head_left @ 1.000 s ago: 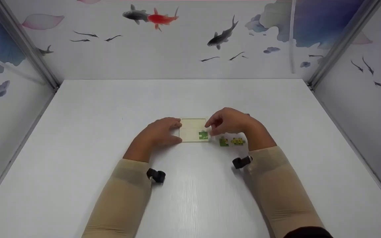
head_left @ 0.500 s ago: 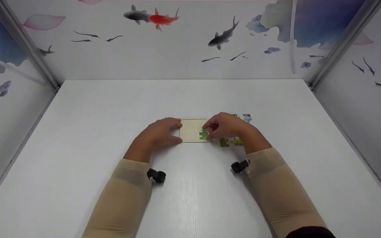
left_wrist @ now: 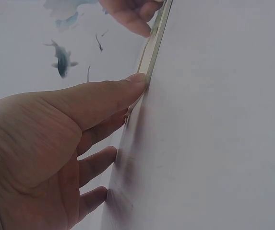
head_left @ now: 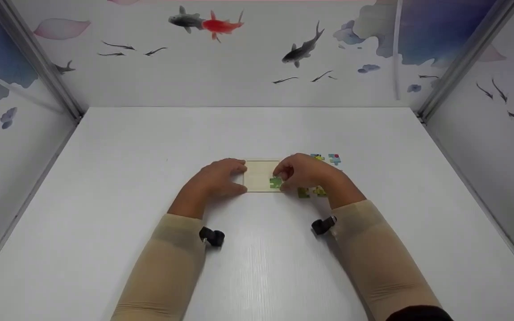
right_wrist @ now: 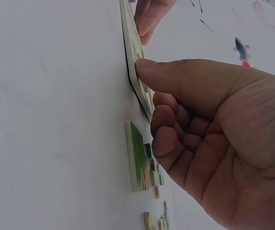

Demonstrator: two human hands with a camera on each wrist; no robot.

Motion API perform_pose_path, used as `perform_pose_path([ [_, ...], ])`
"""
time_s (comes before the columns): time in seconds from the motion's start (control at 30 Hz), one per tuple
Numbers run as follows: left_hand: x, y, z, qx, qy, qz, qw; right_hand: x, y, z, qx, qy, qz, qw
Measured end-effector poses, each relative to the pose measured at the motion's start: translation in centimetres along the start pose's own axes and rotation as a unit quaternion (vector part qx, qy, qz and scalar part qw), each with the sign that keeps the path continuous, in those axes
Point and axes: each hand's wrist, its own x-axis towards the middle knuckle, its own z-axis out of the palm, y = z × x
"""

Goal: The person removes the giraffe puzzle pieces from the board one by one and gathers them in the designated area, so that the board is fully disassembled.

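Note:
A shallow wooden puzzle tray (head_left: 257,174) lies on the white table. My left hand (head_left: 214,180) grips its left side, the thumb at the front corner and the index finger at the far corner. A green puzzle piece (head_left: 275,183) sits in the tray's front right corner. Over the tray's right side, my right hand (head_left: 304,170) has its thumb and index fingertip at that piece and the rim. In the right wrist view the right thumb (right_wrist: 175,76) presses at the tray edge, with the other fingers curled below; the index fingertip is mostly hidden.
Loose puzzle pieces lie right of the tray: a green one (head_left: 304,193) and a yellow one (head_left: 319,191) in front, and a blue one (head_left: 334,158) farther back. The right hand partly covers some. Printed wall panels (head_left: 248,80) enclose the table behind and at both sides.
My right hand has moved slightly left and toward me, onto the green piece at the tray corner, uncovering pieces behind it. My left hand stays at the tray's left side.

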Motion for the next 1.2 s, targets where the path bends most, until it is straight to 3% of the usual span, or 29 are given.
perform_pose_path([
  [0.37, -0.1, 0.0, -0.2, 0.004, -0.005, 0.015, 0.9999, -0.1, -0.6, 0.0, -0.006, 0.009, -0.007, 0.9999],
  [0.83, 0.1, -0.2, 0.0, 0.008, -0.005, 0.008, 0.9999, -0.1, -0.2, 0.0, 0.001, 0.011, -0.004, 0.9999],
  [1.03, -0.1, 0.1, 0.1, -0.004, 0.002, -0.008, 1.0000, -1.1, 1.3, -1.9, 0.004, 0.004, -0.024, 0.9997],
  [1.2, -0.1, 0.0, 0.1, -0.005, 0.005, -0.002, 1.0000, -2.5, 3.4, -4.3, 0.021, 0.000, -0.001, 0.9998],
])
